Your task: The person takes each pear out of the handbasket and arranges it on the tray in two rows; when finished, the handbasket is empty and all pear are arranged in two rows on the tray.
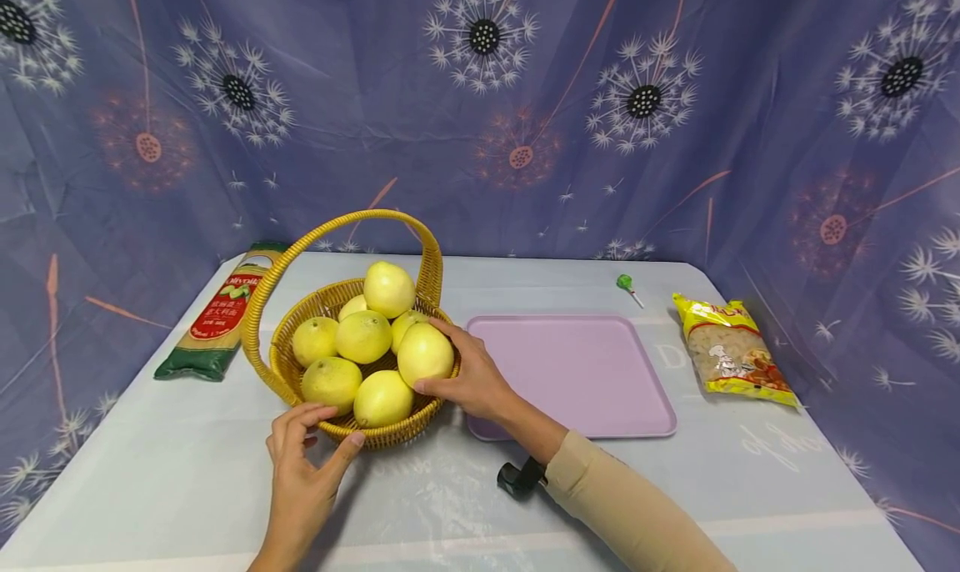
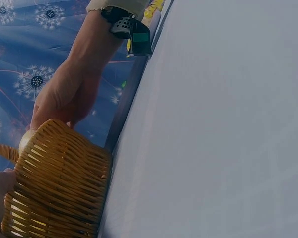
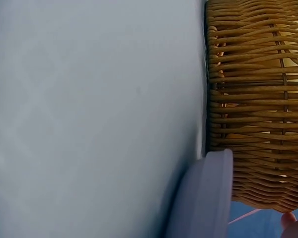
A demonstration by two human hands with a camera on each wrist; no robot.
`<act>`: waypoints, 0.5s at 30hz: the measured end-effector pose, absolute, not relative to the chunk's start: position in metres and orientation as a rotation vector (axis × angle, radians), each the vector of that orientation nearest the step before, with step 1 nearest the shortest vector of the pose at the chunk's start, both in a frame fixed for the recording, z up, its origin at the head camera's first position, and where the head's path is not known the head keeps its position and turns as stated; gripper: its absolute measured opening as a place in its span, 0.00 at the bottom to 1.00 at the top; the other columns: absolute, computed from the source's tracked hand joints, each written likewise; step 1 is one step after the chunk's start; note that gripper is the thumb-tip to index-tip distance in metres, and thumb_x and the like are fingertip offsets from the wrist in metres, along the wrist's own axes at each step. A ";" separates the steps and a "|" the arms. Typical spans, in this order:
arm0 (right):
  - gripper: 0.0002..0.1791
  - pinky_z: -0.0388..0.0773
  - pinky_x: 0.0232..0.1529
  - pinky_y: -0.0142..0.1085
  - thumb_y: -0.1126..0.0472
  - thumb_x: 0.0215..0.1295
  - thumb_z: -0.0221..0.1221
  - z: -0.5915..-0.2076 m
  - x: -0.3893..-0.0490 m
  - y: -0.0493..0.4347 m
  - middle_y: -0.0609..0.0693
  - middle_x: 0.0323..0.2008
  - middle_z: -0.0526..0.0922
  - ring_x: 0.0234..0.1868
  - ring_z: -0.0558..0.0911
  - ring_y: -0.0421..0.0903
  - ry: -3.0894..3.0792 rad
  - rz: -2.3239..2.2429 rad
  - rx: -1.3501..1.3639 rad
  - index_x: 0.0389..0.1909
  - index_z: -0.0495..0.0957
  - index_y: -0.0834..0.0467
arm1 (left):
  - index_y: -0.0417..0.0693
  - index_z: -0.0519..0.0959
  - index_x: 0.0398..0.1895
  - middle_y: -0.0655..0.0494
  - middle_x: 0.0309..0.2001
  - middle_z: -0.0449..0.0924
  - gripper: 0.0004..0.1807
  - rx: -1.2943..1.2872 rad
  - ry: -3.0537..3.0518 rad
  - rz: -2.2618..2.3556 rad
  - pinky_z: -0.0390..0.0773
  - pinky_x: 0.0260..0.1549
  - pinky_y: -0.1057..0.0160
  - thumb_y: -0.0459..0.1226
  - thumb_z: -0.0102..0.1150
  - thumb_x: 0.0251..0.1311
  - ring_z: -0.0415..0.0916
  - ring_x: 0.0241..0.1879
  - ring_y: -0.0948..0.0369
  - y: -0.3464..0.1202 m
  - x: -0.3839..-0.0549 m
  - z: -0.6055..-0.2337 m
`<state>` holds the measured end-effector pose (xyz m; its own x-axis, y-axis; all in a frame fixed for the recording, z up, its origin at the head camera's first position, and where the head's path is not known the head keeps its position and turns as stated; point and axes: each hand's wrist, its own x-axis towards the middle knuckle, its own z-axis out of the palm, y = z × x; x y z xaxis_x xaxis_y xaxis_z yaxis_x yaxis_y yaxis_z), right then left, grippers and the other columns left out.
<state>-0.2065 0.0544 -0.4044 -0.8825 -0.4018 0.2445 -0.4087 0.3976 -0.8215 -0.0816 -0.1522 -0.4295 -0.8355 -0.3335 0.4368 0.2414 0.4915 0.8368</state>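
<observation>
A woven wicker basket [image 1: 397,434] with a tall arched handle stands left of centre, heaped with several yellow-green grapefruits [image 1: 363,337]. My right hand [image 1: 474,378] holds a pale grapefruit [image 1: 425,353] at the basket's right side, thumb below and fingers behind it. At the near left rim, my left hand [image 1: 303,464] grips the basket with thumb and fingers spread along the edge. The left wrist view shows the right hand [image 2: 64,96] reaching over the wicker side. In the right wrist view, woven wall [image 3: 258,99] fills the right part, and only fingertips show low in the corner.
Right of the basket lies a lilac tray [image 1: 570,372]. A green lollipop [image 1: 626,283] is behind it, and a yellow-ended snack bag [image 1: 735,351] lies farther right. A green and red pasta packet [image 1: 225,309] lies left of the basket. Patterned curtain [image 1: 480,138] surrounds the table's back and sides.
</observation>
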 end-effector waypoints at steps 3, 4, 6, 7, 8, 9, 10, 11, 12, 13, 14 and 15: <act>0.49 0.67 0.54 0.50 0.49 0.46 0.72 -0.403 -0.206 0.055 0.45 0.66 0.67 0.58 0.66 0.51 -2.614 1.565 0.754 0.70 0.59 0.43 | 0.41 0.75 0.48 0.56 0.55 0.64 0.27 0.081 -2.177 -1.341 0.56 0.42 0.74 0.23 0.71 0.40 0.52 0.49 0.71 -0.152 -0.083 -0.432; 0.49 0.68 0.54 0.50 0.49 0.46 0.72 -0.403 -0.206 0.056 0.45 0.67 0.66 0.58 0.66 0.51 -2.612 1.568 0.752 0.70 0.58 0.44 | 0.41 0.75 0.48 0.55 0.55 0.64 0.27 0.083 -2.179 -1.340 0.56 0.43 0.75 0.23 0.71 0.40 0.52 0.49 0.72 -0.153 -0.083 -0.432; 0.49 0.68 0.55 0.51 0.48 0.46 0.71 -0.402 -0.206 0.057 0.43 0.68 0.64 0.58 0.66 0.51 -2.610 1.571 0.751 0.70 0.58 0.45 | 0.41 0.75 0.48 0.54 0.55 0.65 0.27 0.088 -2.183 -1.341 0.56 0.43 0.75 0.24 0.71 0.40 0.52 0.49 0.72 -0.153 -0.083 -0.432; 0.49 0.68 0.55 0.51 0.48 0.46 0.71 -0.402 -0.205 0.057 0.42 0.68 0.64 0.58 0.66 0.51 -2.607 1.579 0.748 0.70 0.58 0.44 | 0.41 0.75 0.48 0.55 0.55 0.64 0.27 0.089 -2.185 -1.341 0.56 0.43 0.74 0.24 0.71 0.41 0.52 0.49 0.72 -0.152 -0.083 -0.431; 0.49 0.68 0.56 0.51 0.48 0.47 0.71 -0.401 -0.205 0.057 0.42 0.68 0.64 0.59 0.66 0.51 -2.606 1.582 0.747 0.70 0.57 0.44 | 0.41 0.75 0.48 0.55 0.55 0.64 0.26 0.089 -2.187 -1.341 0.56 0.43 0.74 0.24 0.70 0.42 0.52 0.49 0.72 -0.152 -0.082 -0.430; 0.49 0.68 0.56 0.51 0.48 0.47 0.71 -0.401 -0.205 0.058 0.41 0.68 0.64 0.59 0.67 0.50 -2.603 1.588 0.746 0.70 0.57 0.43 | 0.41 0.75 0.48 0.56 0.55 0.64 0.26 0.089 -2.189 -1.342 0.56 0.43 0.74 0.25 0.70 0.43 0.52 0.49 0.72 -0.152 -0.082 -0.429; 0.49 0.68 0.56 0.51 0.49 0.47 0.71 -0.400 -0.205 0.059 0.41 0.68 0.64 0.60 0.67 0.50 -2.596 1.599 0.745 0.70 0.57 0.42 | 0.41 0.75 0.48 0.57 0.54 0.64 0.25 0.089 -2.190 -1.345 0.57 0.43 0.73 0.25 0.70 0.44 0.52 0.49 0.72 -0.152 -0.081 -0.428; 0.48 0.68 0.57 0.51 0.49 0.48 0.71 -0.399 -0.205 0.059 0.41 0.68 0.65 0.61 0.68 0.50 -2.584 1.617 0.750 0.70 0.57 0.41 | 0.41 0.75 0.48 0.58 0.54 0.64 0.25 0.087 -2.191 -1.348 0.57 0.43 0.73 0.26 0.70 0.44 0.52 0.49 0.72 -0.152 -0.081 -0.427; 0.48 0.69 0.57 0.50 0.50 0.48 0.71 -0.398 -0.205 0.060 0.42 0.67 0.66 0.61 0.68 0.49 -2.572 1.644 0.752 0.70 0.57 0.41 | 0.41 0.75 0.48 0.59 0.54 0.64 0.25 0.083 -2.188 -1.349 0.57 0.43 0.73 0.26 0.70 0.44 0.52 0.49 0.72 -0.151 -0.081 -0.427; 0.48 0.70 0.56 0.49 0.51 0.48 0.71 -0.397 -0.205 0.060 0.42 0.66 0.67 0.60 0.69 0.49 -2.561 1.662 0.753 0.70 0.56 0.40 | 0.41 0.75 0.48 0.59 0.54 0.64 0.24 0.080 -2.187 -1.348 0.57 0.43 0.72 0.26 0.70 0.44 0.52 0.49 0.72 -0.151 -0.081 -0.427; 0.48 0.71 0.55 0.48 0.51 0.49 0.71 -0.396 -0.205 0.061 0.43 0.65 0.67 0.60 0.70 0.48 -2.551 1.676 0.757 0.70 0.56 0.41 | 0.41 0.75 0.48 0.60 0.54 0.63 0.24 0.078 -2.186 -1.350 0.57 0.43 0.72 0.26 0.70 0.44 0.52 0.49 0.72 -0.151 -0.080 -0.427; 0.48 0.72 0.54 0.48 0.52 0.49 0.71 -0.394 -0.206 0.061 0.44 0.64 0.69 0.59 0.71 0.48 -2.538 1.690 0.762 0.70 0.56 0.42 | 0.41 0.75 0.48 0.61 0.54 0.63 0.24 0.080 -2.187 -1.354 0.57 0.43 0.72 0.26 0.70 0.44 0.52 0.49 0.72 -0.152 -0.080 -0.427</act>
<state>-0.2055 0.0614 -0.3943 -0.8825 -0.3921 0.2595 -0.3907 0.3042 -0.8688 -0.0805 -0.1517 -0.4272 -0.8411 -0.3319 0.4270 0.2344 0.4879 0.8409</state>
